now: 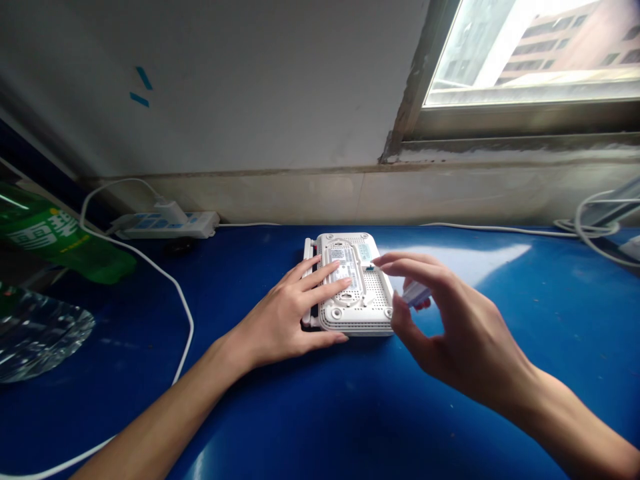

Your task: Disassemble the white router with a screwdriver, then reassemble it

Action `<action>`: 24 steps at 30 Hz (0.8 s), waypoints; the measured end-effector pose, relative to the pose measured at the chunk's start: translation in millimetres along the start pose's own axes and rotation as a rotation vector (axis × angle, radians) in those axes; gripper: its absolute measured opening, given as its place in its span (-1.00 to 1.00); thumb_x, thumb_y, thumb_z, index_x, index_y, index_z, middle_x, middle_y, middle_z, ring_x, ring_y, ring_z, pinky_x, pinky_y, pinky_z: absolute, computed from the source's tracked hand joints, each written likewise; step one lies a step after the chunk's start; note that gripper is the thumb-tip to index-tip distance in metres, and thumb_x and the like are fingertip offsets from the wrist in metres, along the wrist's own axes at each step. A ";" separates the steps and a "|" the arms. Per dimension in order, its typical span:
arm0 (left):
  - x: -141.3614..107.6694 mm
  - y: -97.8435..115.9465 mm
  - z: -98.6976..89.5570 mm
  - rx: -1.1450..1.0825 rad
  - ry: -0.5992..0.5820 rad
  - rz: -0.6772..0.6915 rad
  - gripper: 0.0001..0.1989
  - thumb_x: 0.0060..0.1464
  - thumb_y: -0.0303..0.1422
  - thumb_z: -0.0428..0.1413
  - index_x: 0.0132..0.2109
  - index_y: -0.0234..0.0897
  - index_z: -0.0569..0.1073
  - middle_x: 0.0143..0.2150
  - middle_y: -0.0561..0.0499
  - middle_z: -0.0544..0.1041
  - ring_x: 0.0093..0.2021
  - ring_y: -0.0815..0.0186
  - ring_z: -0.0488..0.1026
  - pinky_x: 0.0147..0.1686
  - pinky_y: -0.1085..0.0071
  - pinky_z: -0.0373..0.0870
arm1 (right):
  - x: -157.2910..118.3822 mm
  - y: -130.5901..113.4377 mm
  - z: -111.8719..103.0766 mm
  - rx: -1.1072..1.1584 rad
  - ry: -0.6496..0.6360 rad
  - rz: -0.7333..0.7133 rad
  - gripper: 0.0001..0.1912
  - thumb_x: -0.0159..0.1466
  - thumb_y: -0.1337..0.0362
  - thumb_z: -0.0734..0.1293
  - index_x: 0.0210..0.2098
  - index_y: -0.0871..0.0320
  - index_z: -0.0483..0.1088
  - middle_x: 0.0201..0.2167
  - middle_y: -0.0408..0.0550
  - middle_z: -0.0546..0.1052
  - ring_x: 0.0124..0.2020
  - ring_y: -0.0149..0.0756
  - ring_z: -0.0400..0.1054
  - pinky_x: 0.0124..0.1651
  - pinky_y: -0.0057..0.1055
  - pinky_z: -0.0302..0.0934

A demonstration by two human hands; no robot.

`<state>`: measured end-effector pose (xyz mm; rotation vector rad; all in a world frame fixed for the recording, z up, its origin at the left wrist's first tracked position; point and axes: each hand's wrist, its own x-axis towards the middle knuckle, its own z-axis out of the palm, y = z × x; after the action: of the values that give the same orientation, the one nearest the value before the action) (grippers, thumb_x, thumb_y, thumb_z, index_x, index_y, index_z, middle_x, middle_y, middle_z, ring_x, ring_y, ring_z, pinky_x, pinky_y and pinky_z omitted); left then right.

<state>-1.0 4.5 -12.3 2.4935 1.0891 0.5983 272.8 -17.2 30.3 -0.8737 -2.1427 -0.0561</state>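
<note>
A white router (pixel 357 320) lies upside down on the blue table, its perforated underside and labels facing up. Small antennas fold along its left side. My left hand (pixel 295 307) rests flat on it, fingers spread across the labels and thumb along the near edge. My right hand (pixel 450 327) hovers just right of the router, not touching it. Its thumb and a fingertip pinch a small white-and-blue object (pixel 415 293), partly hidden by the fingers. I cannot tell exactly what that object is.
A green-labelled bottle (pixel 55 233) and crumpled clear plastic (pixel 35 333) lie at the left. A white cable (pixel 150 263) runs from a power strip (pixel 165 225) at the wall. More cables (pixel 595 223) lie at the right, below a window (pixel 530 53).
</note>
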 end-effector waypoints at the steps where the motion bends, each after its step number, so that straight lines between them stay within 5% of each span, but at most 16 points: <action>1: -0.1 -0.1 0.0 0.000 0.001 -0.001 -0.16 0.20 0.00 0.38 0.53 0.00 0.32 0.60 -0.04 0.22 0.63 -0.18 0.02 0.53 -0.24 0.15 | 0.1 -0.2 -0.2 0.010 -0.003 0.005 -0.61 0.43 0.46 0.30 0.21 0.13 0.32 0.11 0.18 0.61 -0.16 -0.15 0.62 -0.26 -0.31 0.51; 6: 0.0 0.6 -0.4 -0.002 0.006 -0.004 -0.16 0.20 0.00 0.38 0.53 0.01 0.33 0.60 -0.04 0.22 0.63 -0.17 0.02 0.53 -0.23 0.15 | -0.5 1.0 -0.3 -0.059 0.034 0.018 -0.73 0.45 0.38 0.41 0.10 0.08 0.40 -0.07 0.03 0.66 -0.34 -0.27 0.59 -0.33 -0.37 0.48; 11: 0.5 1.4 -0.9 0.006 -0.007 -0.008 -0.16 0.21 0.02 0.37 0.52 -0.02 0.33 0.60 -0.04 0.21 0.63 -0.16 0.01 0.53 -0.24 0.14 | -0.2 2.0 0.0 0.016 -0.012 -0.001 -0.64 0.43 0.46 0.30 0.20 0.15 0.34 0.12 0.19 0.61 -0.07 -0.13 0.62 -0.24 -0.32 0.52; 18: 0.4 0.4 -0.2 0.002 -0.008 -0.006 -0.16 0.22 0.03 0.36 0.53 -0.01 0.32 0.61 -0.03 0.19 0.63 -0.16 -0.01 0.53 -0.24 0.14 | -2.1 4.3 1.8 -0.028 0.002 -0.009 -0.69 0.46 0.42 0.38 0.15 0.06 0.37 -0.05 0.04 0.67 -0.28 -0.24 0.63 -0.27 -0.37 0.52; 24: 0.1 1.4 -1.2 -0.001 -0.009 -0.010 -0.16 0.22 0.01 0.37 0.53 -0.01 0.32 0.60 -0.04 0.20 0.63 -0.18 0.00 0.53 -0.26 0.14 | -0.5 5.0 -0.4 0.021 -0.025 0.004 -0.54 0.40 0.45 0.31 0.27 0.11 0.30 0.14 0.19 0.60 -0.18 -0.16 0.63 -0.26 -0.30 0.53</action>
<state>-0.7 3.8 -10.6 2.4865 1.0968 0.5846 276.3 -13.9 29.0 -0.8702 -2.1614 -0.0203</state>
